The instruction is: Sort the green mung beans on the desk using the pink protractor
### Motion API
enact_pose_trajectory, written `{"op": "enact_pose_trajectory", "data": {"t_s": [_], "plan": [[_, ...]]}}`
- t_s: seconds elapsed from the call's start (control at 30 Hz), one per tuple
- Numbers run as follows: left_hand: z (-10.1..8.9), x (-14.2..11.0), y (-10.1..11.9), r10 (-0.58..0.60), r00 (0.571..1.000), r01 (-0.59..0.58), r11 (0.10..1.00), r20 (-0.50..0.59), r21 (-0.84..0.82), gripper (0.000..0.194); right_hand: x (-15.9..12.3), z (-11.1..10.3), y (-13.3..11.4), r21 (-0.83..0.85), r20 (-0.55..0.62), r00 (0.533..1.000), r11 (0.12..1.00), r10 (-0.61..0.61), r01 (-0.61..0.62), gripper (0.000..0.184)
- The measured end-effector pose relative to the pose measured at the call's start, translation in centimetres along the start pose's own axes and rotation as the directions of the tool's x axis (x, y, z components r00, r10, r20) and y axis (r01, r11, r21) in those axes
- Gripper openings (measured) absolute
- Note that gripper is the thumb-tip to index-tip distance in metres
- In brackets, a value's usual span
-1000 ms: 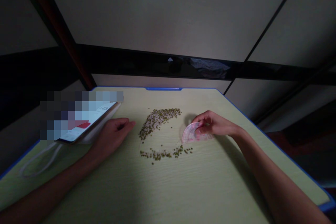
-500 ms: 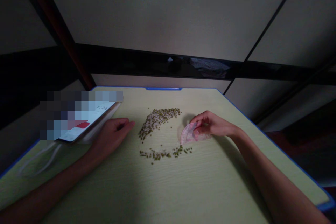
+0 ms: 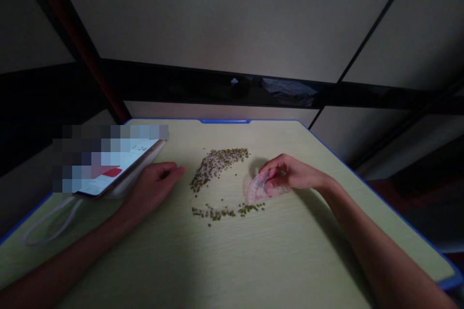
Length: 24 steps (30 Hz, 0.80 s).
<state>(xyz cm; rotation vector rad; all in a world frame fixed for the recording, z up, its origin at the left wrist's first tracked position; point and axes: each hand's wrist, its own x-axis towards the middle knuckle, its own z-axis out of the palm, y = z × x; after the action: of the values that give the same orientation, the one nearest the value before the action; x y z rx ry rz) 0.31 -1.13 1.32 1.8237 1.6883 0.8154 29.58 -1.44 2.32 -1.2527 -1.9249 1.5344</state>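
My right hand [image 3: 295, 173] pinches a clear pinkish protractor [image 3: 258, 190] between thumb and fingers, its curved side facing left. Just below the protractor's lower left corner runs a thin row of green beans and pale grains [image 3: 217, 213], curving across the table. A larger, denser heap of the same green beans and pale grains [image 3: 215, 164] lies further back, left of the protractor. My left hand [image 3: 155, 183] rests on the table left of the heap, fingers curled in and thumb pointing right; nothing shows in it.
A phone [image 3: 119, 166] with a lit screen, partly blurred out, leans at the left, with a white cord loop [image 3: 54, 227] beside it. The pale table [image 3: 232, 265] has a blue rim and a blue handle [image 3: 225, 121] at its far edge. Cabinet panels [image 3: 217, 19] stand behind.
My right hand and the protractor have shifted slightly left and toward me. My left hand keeps its place and curled pose. The heap and the row look the same.
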Motion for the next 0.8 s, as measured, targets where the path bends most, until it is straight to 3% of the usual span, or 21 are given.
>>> {"op": "enact_pose_trajectory", "data": {"t_s": [0.47, 0.8], "plan": [[-0.07, -0.11, 0.17, -0.019, 1.0, 0.019, 1.0, 0.012, -0.007, 0.032, -0.05, 0.44, -0.71, -0.126, 0.02, 0.999, 0.991, -0.047, 0.05, 0.015], [0.03, -0.04, 0.12, -0.022, 1.0, 0.022, 1.0, 0.012, -0.007, 0.033, 0.14, 0.48, -0.6, -0.087, -0.009, 1.0, 0.996, -0.025, 0.024, 0.013]]}}
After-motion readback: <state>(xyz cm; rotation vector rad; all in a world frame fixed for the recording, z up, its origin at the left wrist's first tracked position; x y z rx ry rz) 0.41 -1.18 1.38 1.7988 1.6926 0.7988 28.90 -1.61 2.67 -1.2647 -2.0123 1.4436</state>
